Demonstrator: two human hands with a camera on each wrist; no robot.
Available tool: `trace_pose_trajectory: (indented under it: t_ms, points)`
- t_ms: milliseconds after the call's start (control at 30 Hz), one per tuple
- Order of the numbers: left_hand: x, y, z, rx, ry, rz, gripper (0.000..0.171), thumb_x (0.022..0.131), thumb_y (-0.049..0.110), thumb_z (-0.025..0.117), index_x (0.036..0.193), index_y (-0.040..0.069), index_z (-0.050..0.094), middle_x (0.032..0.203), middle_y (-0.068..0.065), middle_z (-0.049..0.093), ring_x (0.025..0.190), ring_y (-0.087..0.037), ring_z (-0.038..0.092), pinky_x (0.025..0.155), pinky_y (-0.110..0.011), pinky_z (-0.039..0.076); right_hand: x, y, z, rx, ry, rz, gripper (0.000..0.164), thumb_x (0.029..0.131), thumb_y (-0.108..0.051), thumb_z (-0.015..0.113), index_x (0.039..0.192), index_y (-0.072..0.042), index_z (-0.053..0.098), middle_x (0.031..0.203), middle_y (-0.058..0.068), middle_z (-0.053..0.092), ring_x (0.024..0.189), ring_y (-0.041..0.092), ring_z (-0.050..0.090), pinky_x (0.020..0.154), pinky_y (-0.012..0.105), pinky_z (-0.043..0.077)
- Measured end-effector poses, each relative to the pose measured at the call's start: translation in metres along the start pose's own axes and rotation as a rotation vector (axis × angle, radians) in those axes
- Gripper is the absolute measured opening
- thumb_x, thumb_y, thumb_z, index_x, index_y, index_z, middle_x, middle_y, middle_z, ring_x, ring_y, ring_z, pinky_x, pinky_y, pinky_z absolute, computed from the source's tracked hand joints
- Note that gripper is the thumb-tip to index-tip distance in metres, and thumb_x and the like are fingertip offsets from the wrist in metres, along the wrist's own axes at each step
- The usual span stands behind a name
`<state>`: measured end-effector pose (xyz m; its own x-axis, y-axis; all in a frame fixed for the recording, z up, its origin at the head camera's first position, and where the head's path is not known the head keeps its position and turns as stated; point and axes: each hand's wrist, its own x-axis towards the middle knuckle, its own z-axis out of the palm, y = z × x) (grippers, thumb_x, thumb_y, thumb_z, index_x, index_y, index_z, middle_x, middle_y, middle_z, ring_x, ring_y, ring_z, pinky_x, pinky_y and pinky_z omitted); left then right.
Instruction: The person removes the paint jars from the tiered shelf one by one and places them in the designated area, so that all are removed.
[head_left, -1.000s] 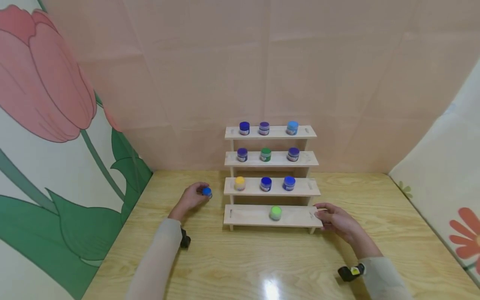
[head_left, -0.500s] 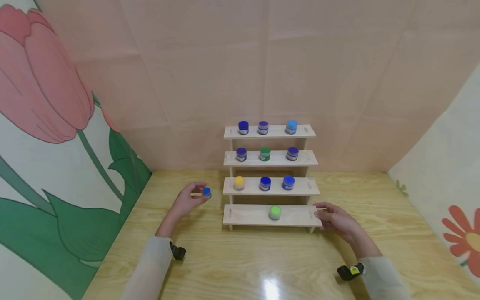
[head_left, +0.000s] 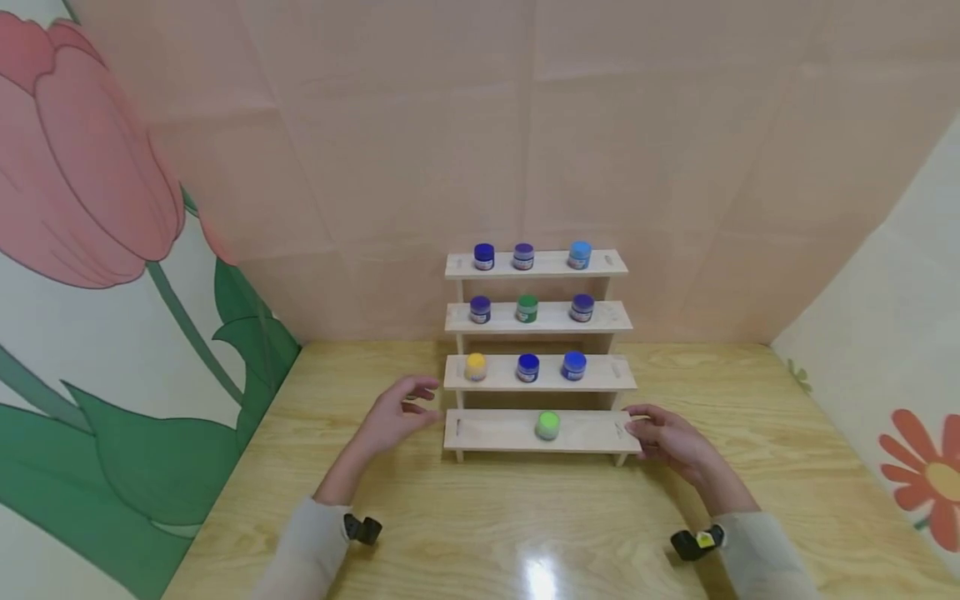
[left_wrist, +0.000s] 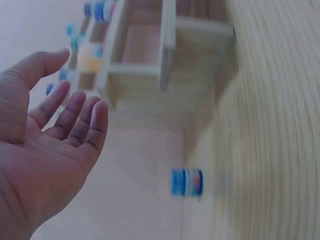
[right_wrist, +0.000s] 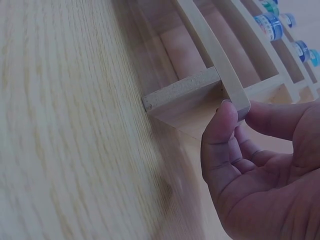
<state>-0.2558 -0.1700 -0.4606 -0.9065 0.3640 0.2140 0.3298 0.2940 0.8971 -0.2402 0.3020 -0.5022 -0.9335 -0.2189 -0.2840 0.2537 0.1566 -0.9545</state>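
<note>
My left hand (head_left: 397, 414) hovers over the table just left of the stand's lowest board, fingers loosely bent and holding nothing. In the left wrist view, a small blue-lidded paint jar (left_wrist: 187, 182) stands on the table, apart from that hand; in the head view the hand mostly hides it. My right hand (head_left: 670, 439) grips the right end of the bottom board of the wooden tiered stand (head_left: 495, 431), its thumb and fingers pinching the board's corner (right_wrist: 240, 107). A light green paint jar (head_left: 548, 426) sits near the middle of this board.
The third tier holds a yellow jar (head_left: 476, 367) and two blue jars, one being the dark blue jar (head_left: 528, 367). A green jar (head_left: 527, 308) sits between two purple-lidded jars above. Topmost are three more, including a light blue jar (head_left: 579, 255). A pinkish backdrop (head_left: 375, 167) hangs behind.
My left hand has let go of the blue-lidded paint jar on the table and moved right, closer to the stand. The right hand keeps its grip on the board.
</note>
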Motion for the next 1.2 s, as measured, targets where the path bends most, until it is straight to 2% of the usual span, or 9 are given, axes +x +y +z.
trace_pose_trajectory:
  t_ms: [133,367,600,867,1067,1200]
  points:
    - [0.0,0.01,0.015,-0.026,-0.051,0.037,0.046,0.09,0.005,0.076,0.133,0.001,0.059,0.131,-0.023,0.059,0.117,-0.044,0.056,0.097,-0.055,0.054,0.001,0.0,0.0,-0.008,0.004,0.006,0.049,0.105,-0.017,0.055,0.145,0.005,0.037,0.109,0.002,0.062,0.089,0.014,0.064,0.072,0.03,0.058]
    - [0.004,0.018,0.045,-0.052,-0.125,0.046,0.044,0.092,0.007,0.074,0.133,0.002,0.059,0.129,-0.014,0.061,0.117,-0.039,0.058,0.098,-0.049,0.055,-0.001,-0.001,0.001,-0.012,0.005,0.012,0.053,0.105,-0.017,0.055,0.147,0.006,0.034,0.112,0.004,0.06,0.09,0.015,0.063,0.072,0.03,0.057]
    - [0.013,0.021,0.074,-0.092,-0.157,0.033,0.042,0.093,0.009,0.074,0.132,0.004,0.06,0.131,-0.023,0.06,0.118,-0.037,0.06,0.101,-0.047,0.054,-0.001,-0.002,0.002,-0.021,0.017,0.022,0.053,0.105,-0.018,0.056,0.148,0.006,0.034,0.112,0.005,0.06,0.091,0.015,0.063,0.073,0.031,0.058]
    - [0.025,0.024,0.104,-0.062,-0.145,0.022,0.039,0.092,0.012,0.075,0.13,0.012,0.063,0.131,-0.016,0.062,0.118,-0.031,0.061,0.101,-0.041,0.054,0.002,0.001,0.001,-0.016,0.014,0.011,0.053,0.105,-0.018,0.056,0.147,0.006,0.034,0.111,0.003,0.06,0.09,0.015,0.063,0.072,0.03,0.058]
    - [0.032,0.025,0.121,-0.027,-0.134,0.02,0.04,0.092,0.012,0.076,0.129,0.012,0.063,0.13,-0.01,0.064,0.12,-0.029,0.061,0.103,-0.04,0.053,0.004,0.003,-0.001,-0.018,0.019,0.02,0.053,0.105,-0.019,0.057,0.147,0.005,0.035,0.113,0.004,0.061,0.092,0.016,0.063,0.074,0.031,0.058]
    - [0.037,0.027,0.13,0.017,-0.126,-0.008,0.042,0.091,0.014,0.077,0.13,0.014,0.063,0.13,-0.004,0.064,0.12,-0.024,0.061,0.103,-0.038,0.053,0.003,0.002,-0.001,-0.007,0.023,0.03,0.052,0.105,-0.019,0.057,0.146,0.004,0.036,0.112,0.004,0.061,0.091,0.015,0.063,0.073,0.03,0.058]
